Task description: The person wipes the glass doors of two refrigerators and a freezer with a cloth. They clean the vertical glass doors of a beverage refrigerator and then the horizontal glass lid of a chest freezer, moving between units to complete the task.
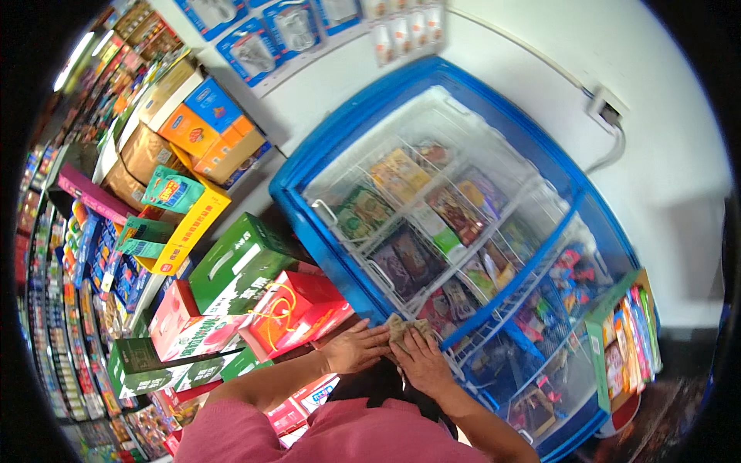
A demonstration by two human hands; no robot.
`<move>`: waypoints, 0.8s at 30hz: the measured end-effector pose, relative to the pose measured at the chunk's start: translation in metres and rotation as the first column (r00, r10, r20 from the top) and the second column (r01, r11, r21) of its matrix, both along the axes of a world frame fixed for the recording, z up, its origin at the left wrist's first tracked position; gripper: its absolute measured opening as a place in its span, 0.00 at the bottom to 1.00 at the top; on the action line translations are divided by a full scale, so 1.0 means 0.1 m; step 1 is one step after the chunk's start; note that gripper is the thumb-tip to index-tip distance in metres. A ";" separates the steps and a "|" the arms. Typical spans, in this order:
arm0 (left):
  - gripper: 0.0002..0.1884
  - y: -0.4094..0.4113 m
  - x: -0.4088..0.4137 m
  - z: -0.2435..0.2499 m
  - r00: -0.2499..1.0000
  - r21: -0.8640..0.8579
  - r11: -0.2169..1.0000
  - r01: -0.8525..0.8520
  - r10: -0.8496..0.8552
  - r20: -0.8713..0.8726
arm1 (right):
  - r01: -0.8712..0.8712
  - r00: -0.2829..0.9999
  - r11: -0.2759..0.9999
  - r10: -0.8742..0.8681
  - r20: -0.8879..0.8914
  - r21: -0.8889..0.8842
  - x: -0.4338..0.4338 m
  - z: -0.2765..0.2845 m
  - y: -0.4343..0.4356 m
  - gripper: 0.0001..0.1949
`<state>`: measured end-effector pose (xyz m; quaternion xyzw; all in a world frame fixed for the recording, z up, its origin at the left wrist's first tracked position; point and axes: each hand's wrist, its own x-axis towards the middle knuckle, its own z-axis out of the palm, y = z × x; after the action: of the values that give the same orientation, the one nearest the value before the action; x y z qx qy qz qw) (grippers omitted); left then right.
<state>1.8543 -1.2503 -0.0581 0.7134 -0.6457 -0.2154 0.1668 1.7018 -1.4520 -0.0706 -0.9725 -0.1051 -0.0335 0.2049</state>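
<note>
My right hand [421, 360] presses a crumpled brownish cloth [408, 329] on the near edge of a blue chest freezer [341, 254] with a glass top. Close beside it, my left hand [354, 347] lies with fingers spread and fingertips near the cloth; whether they touch it is unclear. Under the glass, white wire baskets hold packaged frozen goods [399, 173]. White handles [325, 212] show along the lid's near side. The freezer's right part holds loose colourful packets [529, 318].
Green [231, 272] and red gift boxes [301, 312] are stacked left of the freezer. A yellow display carton [194, 237] stands behind them. An open carton of packets [602, 347] rests on the freezer's right end. A wall socket [606, 109] has a cable.
</note>
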 end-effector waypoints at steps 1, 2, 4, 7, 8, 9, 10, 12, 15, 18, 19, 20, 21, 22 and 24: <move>0.21 0.08 0.11 -0.01 0.996 -0.015 0.996 -0.088 0.088 0.006 | -0.018 1.000 1.000 0.018 -0.007 -0.011 0.26 0.02 0.07 0.25; 0.20 0.14 0.22 -0.02 0.982 -0.011 0.983 -0.186 0.186 0.026 | -0.035 0.999 0.999 0.034 -0.013 -0.022 0.52 0.04 0.14 0.24; 0.18 0.24 0.42 -0.03 0.927 -0.009 0.929 -0.369 0.368 0.065 | -0.067 0.997 0.998 0.068 -0.029 0.023 1.00 0.05 0.28 0.25; 0.17 0.32 0.72 -0.14 0.738 -0.086 0.733 -0.674 0.668 -0.091 | -0.130 0.991 0.991 0.129 0.019 0.025 1.70 -0.06 0.46 0.26; 0.16 0.28 0.78 -0.13 0.591 -0.106 0.583 -0.806 0.778 -0.213 | -0.116 0.993 0.983 0.109 0.055 0.143 1.96 -0.08 0.53 0.28; 0.18 0.25 0.87 -0.19 0.481 -0.121 0.466 -0.876 0.835 -0.265 | -0.134 0.990 0.980 0.127 0.056 0.150 2.21 -0.07 0.60 0.28; 0.20 0.23 0.97 -0.24 0.365 -0.131 0.341 -0.931 0.876 -0.316 | -0.153 0.988 0.976 0.145 0.061 0.157 2.46 -0.05 0.66 0.28; 0.29 0.18 1.23 -0.30 0.179 -0.062 0.168 -0.984 0.930 -0.321 | -0.177 0.982 0.979 0.170 0.078 0.102 2.92 -0.07 0.81 0.28; 0.35 -0.01 1.78 -0.20 0.111 -0.131 0.055 -0.990 0.876 -0.469 | -0.166 0.976 0.986 0.163 0.145 0.007 3.58 -0.28 1.02 0.28; 0.38 0.03 2.32 -0.35 -0.088 -0.040 -0.123 -0.992 0.870 -0.485 | -0.153 0.965 0.981 0.121 0.234 0.122 4.08 -0.28 1.20 0.28; 0.38 -0.01 2.51 -0.38 -0.083 -0.077 -0.130 -0.989 0.893 -0.443 | -0.143 0.932 0.978 0.080 0.354 0.153 4.21 -0.36 1.23 0.28; 0.38 -0.01 2.69 -0.39 -0.042 -0.119 -0.093 -0.988 0.927 -0.372 | -0.139 0.914 0.968 0.044 0.402 0.210 4.33 -0.43 1.26 0.28; 0.37 0.06 2.84 -0.40 -0.013 -0.149 -0.060 -0.987 0.955 -0.296 | -0.143 0.899 0.952 0.011 0.438 0.270 4.41 -0.42 1.31 0.28; 0.36 0.07 2.93 -0.41 0.021 -0.167 -0.017 -0.986 0.974 -0.225 | -0.096 0.916 0.984 0.027 0.400 0.153 4.44 -0.42 1.33 0.28; 0.34 0.07 2.99 -0.38 -0.048 -0.155 -0.085 -0.984 0.972 -0.230 | -0.090 0.953 0.990 0.056 0.297 0.104 4.45 -0.40 1.40 0.28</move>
<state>2.1530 -1.2429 -0.0960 0.9215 0.0536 0.0485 0.3817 2.1464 -1.3118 -0.1109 -0.9386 -0.1681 -0.1759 0.2447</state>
